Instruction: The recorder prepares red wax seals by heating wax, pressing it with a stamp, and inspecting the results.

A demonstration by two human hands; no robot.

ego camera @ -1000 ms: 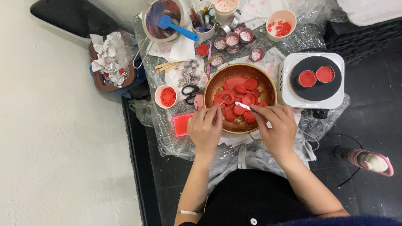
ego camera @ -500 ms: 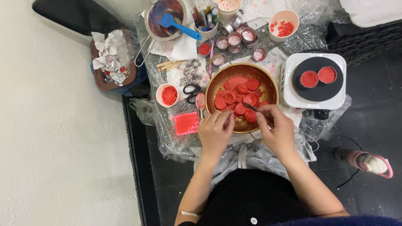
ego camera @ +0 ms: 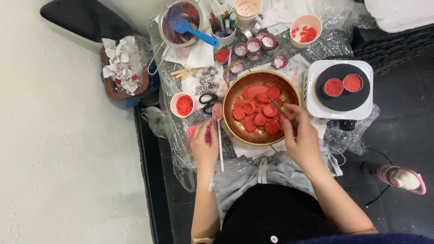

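Gold bowl [ego camera: 261,79] sits mid-counter, holding red wax discs [ego camera: 258,110] lying flat and crowded together. Right hand [ego camera: 300,135] over the bowl's right rim, fingers pinched together on a thin metal tool [ego camera: 279,107] whose tip reaches in among the discs. Left hand [ego camera: 204,143] just left of the bowl, fingers closed on a long pale stick [ego camera: 219,144] that lies along the bowl's left edge; a pink block [ego camera: 191,131] partly hidden under this hand.

Around: small white cup of red powder [ego camera: 183,104] left of the bowl, black scissors [ego camera: 208,100] between cup and bowl. White hotplate [ego camera: 339,89] right of the bowl, carrying two small red-filled tins [ego camera: 342,85]. Behind the bowl, a cluster of small metal tins [ego camera: 255,45], a pan with blue spatula [ego camera: 194,30], a white bowl of red bits [ego camera: 306,30]. Counter [ego camera: 199,88] covered in crinkled clear plastic.
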